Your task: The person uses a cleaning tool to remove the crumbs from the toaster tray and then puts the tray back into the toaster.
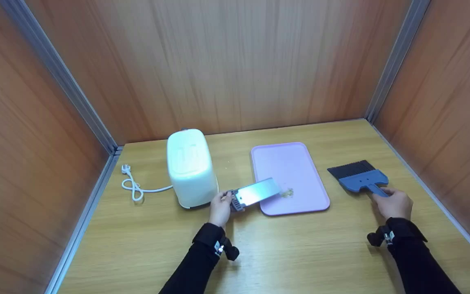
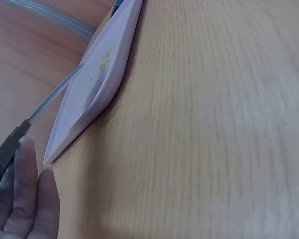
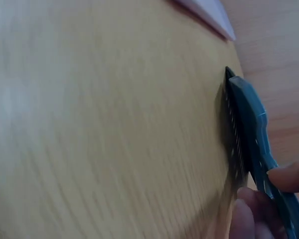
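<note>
Crumbs (image 1: 287, 192) sit on the pink tray (image 1: 300, 163), at its five o'clock corner. At nine o'clock of them the left hand (image 1: 220, 208) pinches the crumb tray (image 1: 255, 192) by its dark grip, the metal end over the pink tray. The right hand (image 1: 394, 203), at three o'clock, curls round the blue brush (image 1: 359, 176)'s handle. Best to keep the metal tilted down and brush gently, so nothing scatters onto the table (image 1: 300, 253).

Both arms wear long black sleeves — each cuff carries a small black-and-silver camera mount, strapped just behind the left hand (image 1: 220, 208) and right hand (image 1: 394, 203).
</note>
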Available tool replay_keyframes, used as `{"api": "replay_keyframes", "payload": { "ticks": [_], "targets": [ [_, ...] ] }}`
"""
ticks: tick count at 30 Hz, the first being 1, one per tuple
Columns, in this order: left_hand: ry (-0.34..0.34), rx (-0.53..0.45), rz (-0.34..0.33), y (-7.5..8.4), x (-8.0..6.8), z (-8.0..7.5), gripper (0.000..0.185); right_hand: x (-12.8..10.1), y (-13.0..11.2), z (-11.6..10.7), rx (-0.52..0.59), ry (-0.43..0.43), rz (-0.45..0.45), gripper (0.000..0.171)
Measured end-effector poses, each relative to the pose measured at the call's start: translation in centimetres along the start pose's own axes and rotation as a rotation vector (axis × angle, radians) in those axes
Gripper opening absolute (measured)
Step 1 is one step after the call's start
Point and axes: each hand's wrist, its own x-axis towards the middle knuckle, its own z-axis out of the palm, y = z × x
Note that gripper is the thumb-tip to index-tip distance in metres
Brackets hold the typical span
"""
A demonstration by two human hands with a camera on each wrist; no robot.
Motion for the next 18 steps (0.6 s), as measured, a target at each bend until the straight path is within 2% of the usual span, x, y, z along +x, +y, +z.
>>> {"api": "replay_keyframes", "payload": {
  "ticks": [2,6,12,16,18],
  "targets": [
    [0.002,-0.007,-0.001,0.0,0.0,0.0,0.038,-0.2,-0.1,0.0,-0.113,0.035,-0.049,0.051],
    [-0.002,-0.039,-0.005,0.1,0.0,0.0,0.038,-0.4,-0.2,0.0,-0.186,0.027,-0.075,0.049],
    [0.011,-0.028,-0.015,0.0,0.0,0.2,0.035,-0.5,0.2,0.3,-0.253,0.004,-0.081,0.046],
    [-0.01,-0.075,-0.02,0.0,-0.1,0.2,0.035,-0.5,0.7,0.7,-0.271,-0.006,-0.083,0.045],
    [-0.012,-0.068,-0.017,0.0,-0.1,0.2,0.036,-0.5,0.9,0.9,-0.274,-0.005,-0.088,0.045]
  ]
}}
